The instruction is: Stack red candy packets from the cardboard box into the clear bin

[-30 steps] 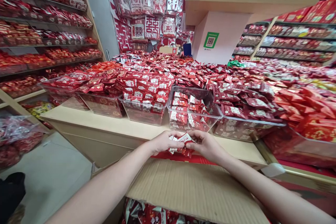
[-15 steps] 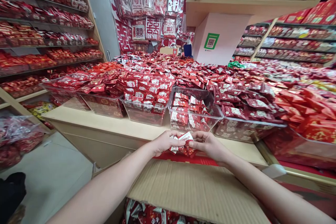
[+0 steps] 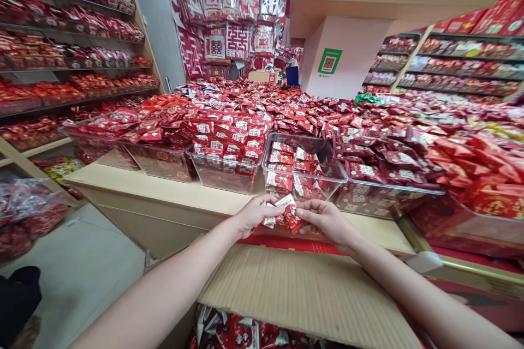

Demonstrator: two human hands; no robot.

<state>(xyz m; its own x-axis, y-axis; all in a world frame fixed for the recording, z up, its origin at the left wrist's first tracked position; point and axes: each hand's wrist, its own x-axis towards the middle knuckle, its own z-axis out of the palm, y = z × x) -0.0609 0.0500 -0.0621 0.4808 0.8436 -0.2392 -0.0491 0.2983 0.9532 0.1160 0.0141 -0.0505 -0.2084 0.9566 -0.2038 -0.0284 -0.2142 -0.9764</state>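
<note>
Between my two hands are a few small red-and-white candy packets (image 3: 291,211), held just in front of the counter edge. My left hand (image 3: 258,215) is closed on them from the left, thumb on top. From the right, the thumb and fingers of my right hand (image 3: 321,218) pinch the packets' edge. Right behind my hands stands a clear plastic bin (image 3: 335,177), partly filled with rows of similar red-and-white packets (image 3: 281,166). Below my wrists is an open cardboard box (image 3: 303,289), its flap raised, with more red packets (image 3: 241,332) inside.
Heaped bins of red packets (image 3: 229,136) line the counter (image 3: 164,188) to the left. Dark red packets (image 3: 385,155) and bright red packets (image 3: 487,174) fill bins to the right. A shelf (image 3: 368,8) overhangs at the upper right. Stocked racks (image 3: 73,68) stand at left.
My right fingers have opened slightly and shifted a little right along the packets, so more of the front packet shows. The left hand keeps its hold.
</note>
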